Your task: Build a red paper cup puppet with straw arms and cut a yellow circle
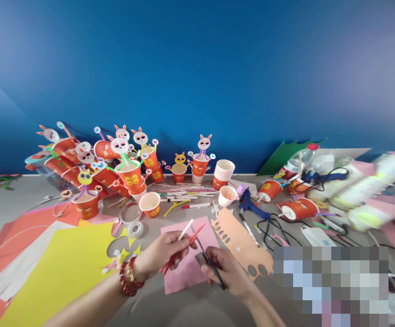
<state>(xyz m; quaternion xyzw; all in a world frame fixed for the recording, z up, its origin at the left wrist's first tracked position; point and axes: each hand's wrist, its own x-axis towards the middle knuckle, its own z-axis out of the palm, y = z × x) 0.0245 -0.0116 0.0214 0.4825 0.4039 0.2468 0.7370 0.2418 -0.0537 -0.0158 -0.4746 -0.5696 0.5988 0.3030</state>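
Note:
My left hand (165,252), with a red bead bracelet (128,279) at its wrist, is closed around red straws (167,265) and a thin white stick (185,230). In my right hand (226,268) are black-handled scissors (217,272), their blades pointing up and away beside the red straws. Whether the blades touch a straw I cannot tell. Beneath both hands lies a pink paper sheet (180,282). To the right is a peach paper sheet (233,234) with round holes cut out of it.
Red paper cups with rabbit heads (130,178) crowd the back left. A cup stack (222,175) stands at the back. Yellow paper (59,268) covers the left side. A blue glue gun (252,204), cables (281,229) and tipped cups (299,209) lie to the right. Tape (135,229) sits nearby.

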